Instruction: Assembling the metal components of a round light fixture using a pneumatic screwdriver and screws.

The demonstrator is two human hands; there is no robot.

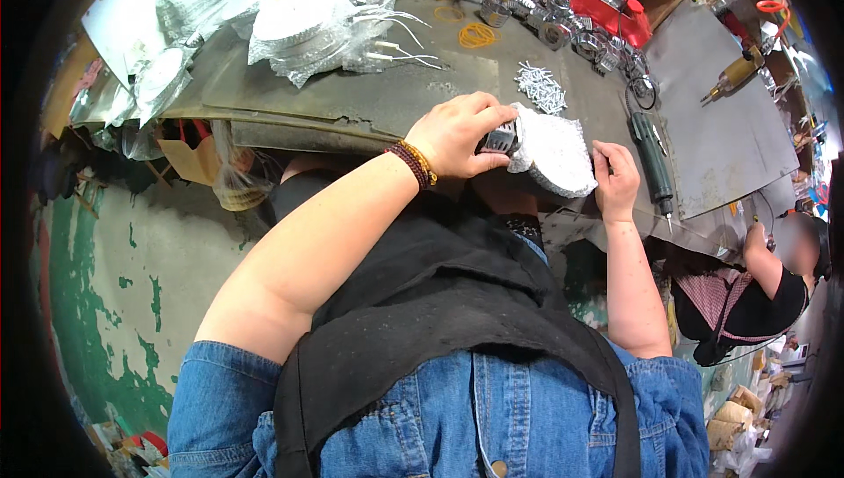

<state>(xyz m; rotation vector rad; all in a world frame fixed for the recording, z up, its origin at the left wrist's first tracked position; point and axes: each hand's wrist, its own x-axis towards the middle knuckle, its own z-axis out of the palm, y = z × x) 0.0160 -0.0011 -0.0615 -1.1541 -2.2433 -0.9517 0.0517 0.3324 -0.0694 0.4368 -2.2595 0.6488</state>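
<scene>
While a dark part (498,138) is held in the grip of the left hand (459,137) — maybe so the white wrapped disc (560,153) stays steady by the surface (413,100) edge — the right hand (618,177) is set by the disc's rim, though whether it pinches cannot be seen.

We see a worn, dark grey workbench (338,107) with a chipped front edge. To the left, beneath it, we look onto a pale grey floor (207,254) with flaking green paint (101,342); at lower right, brown and white packaging (734,416) lies heaped.
</scene>
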